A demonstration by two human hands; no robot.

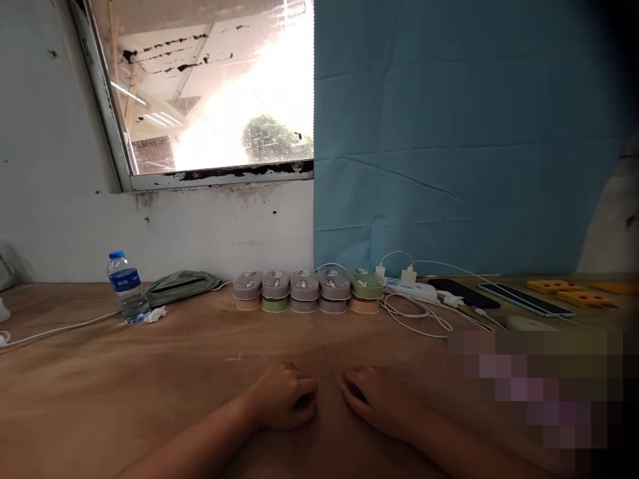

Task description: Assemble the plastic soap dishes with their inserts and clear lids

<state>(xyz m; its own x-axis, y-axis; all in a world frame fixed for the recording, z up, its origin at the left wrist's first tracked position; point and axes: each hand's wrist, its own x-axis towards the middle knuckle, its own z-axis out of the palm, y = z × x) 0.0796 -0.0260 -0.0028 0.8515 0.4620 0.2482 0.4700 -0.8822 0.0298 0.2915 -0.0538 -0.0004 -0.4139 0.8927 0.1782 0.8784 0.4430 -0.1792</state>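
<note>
My left hand rests on the wooden table with its fingers curled into a loose fist. Facing it across a small gap, my right hand also lies closed on the wood. A dark hollow shows between thumb and fingers of each, with nothing seen inside. Beyond both hands stands a row of small rounded boxes stacked in pairs. Most upper ones are grey, such as the grey box; the rightmost upper one is a green box. Neither hand touches them.
At the left stand a water bottle, crumpled tissue and a grey-green pouch. To the right lie a power strip with white cables, a black phone, another phone and yellow blocks. A blurred patch covers the right front.
</note>
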